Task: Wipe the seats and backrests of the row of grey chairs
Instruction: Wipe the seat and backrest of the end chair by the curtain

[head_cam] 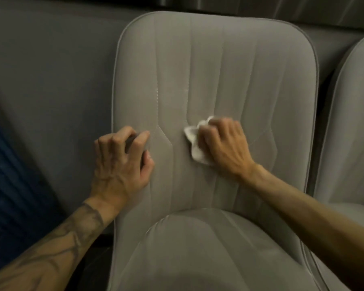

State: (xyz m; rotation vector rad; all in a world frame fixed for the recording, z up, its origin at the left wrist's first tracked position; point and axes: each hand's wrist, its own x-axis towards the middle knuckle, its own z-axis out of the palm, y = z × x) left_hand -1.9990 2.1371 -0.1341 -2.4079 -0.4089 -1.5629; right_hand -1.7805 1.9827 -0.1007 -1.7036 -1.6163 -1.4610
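Note:
A grey upholstered chair fills the view, its backrest (214, 66) upright and its seat (198, 253) below. My right hand (223, 143) presses a crumpled white cloth (194, 141) against the middle of the backrest, and both are slightly blurred. My left hand (122, 162) rests on the backrest's lower left side near its edge, fingers curled. A dark grey patch shows between its fingers and thumb; I cannot tell whether it is an object or shadow.
A second grey chair (351, 131) stands close on the right, partly cut off by the frame. A grey wall (51, 70) lies behind and to the left. A dark blue ribbed surface (6, 185) is at the far left.

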